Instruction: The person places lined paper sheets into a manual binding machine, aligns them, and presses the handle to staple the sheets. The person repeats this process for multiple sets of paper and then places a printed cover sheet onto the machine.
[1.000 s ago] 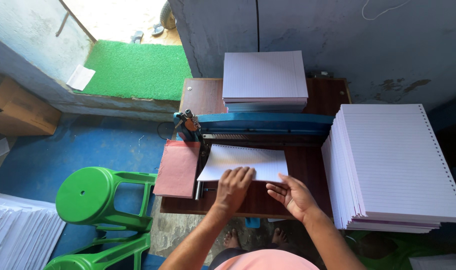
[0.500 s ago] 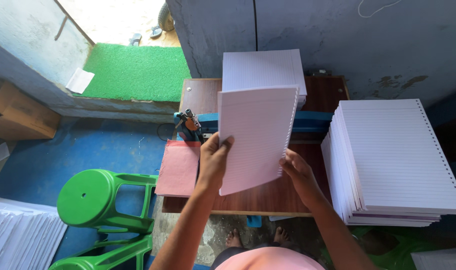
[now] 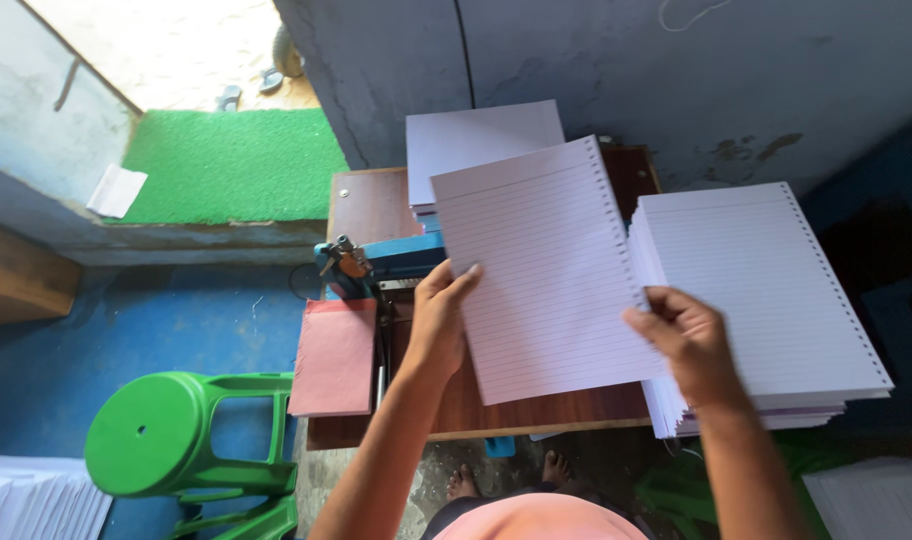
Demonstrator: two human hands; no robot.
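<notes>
I hold a thin sheaf of lined, punched paper [image 3: 546, 270] above the wooden table [image 3: 536, 410]. My left hand [image 3: 441, 320] grips its left edge and my right hand [image 3: 681, 335] grips its lower right edge. The sheaf hangs tilted, over the blue punching machine [image 3: 376, 265] and next to a tall stack of punched lined sheets [image 3: 766, 290] on the right. Another stack of paper [image 3: 476, 140] lies at the back of the table, partly hidden by the held sheaf.
A reddish board [image 3: 334, 357] lies at the table's left end. A green plastic stool [image 3: 176, 440] stands on the blue floor to the left. More white paper [image 3: 36, 500] sits at the bottom left, a green mat [image 3: 231, 165] lies by the doorway, and grey walls stand behind.
The sheaf lay flat in the machine, then I lifted it upright. Now it has swung to the right, toward the tall stack, and both hands have moved with it.
</notes>
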